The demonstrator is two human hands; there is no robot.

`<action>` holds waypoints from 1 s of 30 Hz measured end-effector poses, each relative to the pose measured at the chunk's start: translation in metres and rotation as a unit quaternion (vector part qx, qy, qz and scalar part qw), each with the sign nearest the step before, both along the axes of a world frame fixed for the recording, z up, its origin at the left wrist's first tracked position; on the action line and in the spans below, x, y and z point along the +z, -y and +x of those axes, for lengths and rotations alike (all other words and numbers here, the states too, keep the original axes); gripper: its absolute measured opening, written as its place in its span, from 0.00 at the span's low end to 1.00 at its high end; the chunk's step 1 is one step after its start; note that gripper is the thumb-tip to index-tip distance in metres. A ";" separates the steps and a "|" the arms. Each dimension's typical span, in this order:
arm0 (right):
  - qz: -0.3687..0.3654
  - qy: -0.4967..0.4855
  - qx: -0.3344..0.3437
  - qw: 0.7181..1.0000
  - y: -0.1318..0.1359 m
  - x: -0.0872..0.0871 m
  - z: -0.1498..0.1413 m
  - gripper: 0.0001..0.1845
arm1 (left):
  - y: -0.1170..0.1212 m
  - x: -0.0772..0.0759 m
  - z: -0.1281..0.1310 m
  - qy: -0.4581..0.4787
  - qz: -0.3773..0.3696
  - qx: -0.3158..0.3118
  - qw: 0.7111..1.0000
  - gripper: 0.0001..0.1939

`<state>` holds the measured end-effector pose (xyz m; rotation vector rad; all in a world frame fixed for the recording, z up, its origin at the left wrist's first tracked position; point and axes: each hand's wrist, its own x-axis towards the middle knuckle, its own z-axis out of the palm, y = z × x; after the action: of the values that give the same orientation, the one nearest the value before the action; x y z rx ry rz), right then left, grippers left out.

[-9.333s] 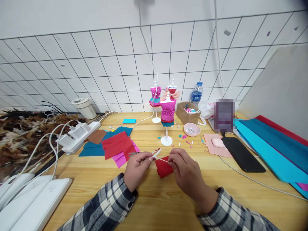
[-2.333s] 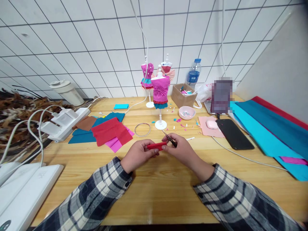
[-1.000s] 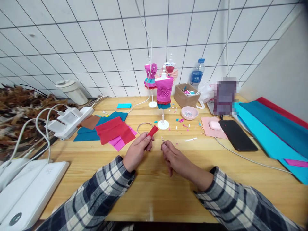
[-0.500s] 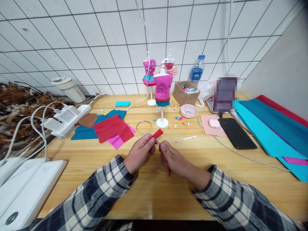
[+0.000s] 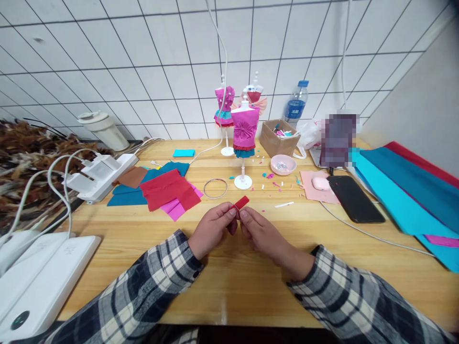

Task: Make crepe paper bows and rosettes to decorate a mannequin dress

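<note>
My left hand (image 5: 215, 227) is closed, pinching a small folded strip of red crepe paper (image 5: 242, 202) between thumb and fingers. My right hand (image 5: 260, 227) is closed right beside it, fingertips against the strip's near end. A thin wire (image 5: 236, 206) crosses the red paper there, and the right thumb and finger pinch it; much of it is hidden by the fingers. Just beyond my hands lies a ring of thin wire (image 5: 215, 188). Behind it stands a small mannequin (image 5: 245, 129) in a pink paper top with a pleated rosette and a red and teal skirt.
Two more dressed mannequins (image 5: 224, 102) stand behind. Crepe paper sheets (image 5: 168, 188) lie left, larger sheets (image 5: 412, 186) right. A pink bowl (image 5: 283, 165), cardboard box (image 5: 278, 138), bottle (image 5: 297, 102), phone (image 5: 355, 198), power strip (image 5: 103, 179) and paper scraps surround the work area.
My right hand has come closer to the left, its fingertips now at the red paper. The wire that spanned the gap between my hands now lies across the strip. The view has shifted slightly.
</note>
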<state>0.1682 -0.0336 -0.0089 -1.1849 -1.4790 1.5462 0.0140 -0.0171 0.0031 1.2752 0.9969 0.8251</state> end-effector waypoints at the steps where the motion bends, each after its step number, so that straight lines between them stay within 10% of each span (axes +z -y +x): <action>1: -0.024 -0.013 -0.001 1.000 0.000 -0.001 -0.001 0.20 | 0.000 -0.001 0.000 0.011 -0.012 -0.001 1.000 0.15; 6: -0.067 0.000 0.003 0.998 -0.001 -0.002 -0.002 0.18 | -0.002 -0.005 -0.001 0.015 -0.046 -0.020 0.999 0.14; 10: 0.082 0.154 0.017 0.984 -0.010 0.008 0.017 0.17 | -0.020 -0.002 -0.025 -0.138 0.062 0.019 0.988 0.13; 14: 0.209 0.362 0.074 0.906 -0.019 0.015 0.039 0.10 | -0.044 -0.001 -0.061 -0.388 0.277 0.094 0.874 0.18; 20: 0.286 0.402 0.146 0.858 -0.018 0.008 0.034 0.12 | -0.041 0.002 -0.044 -0.566 0.352 0.158 0.728 0.23; 30: 0.298 0.506 -0.050 0.808 -0.047 0.019 0.073 0.11 | -0.068 -0.017 0.021 -0.510 0.372 0.056 0.774 0.09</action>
<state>0.2414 0.0137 0.0096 -1.7069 -2.2542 0.1824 0.0352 0.0509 -0.0141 2.5143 1.6856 0.5855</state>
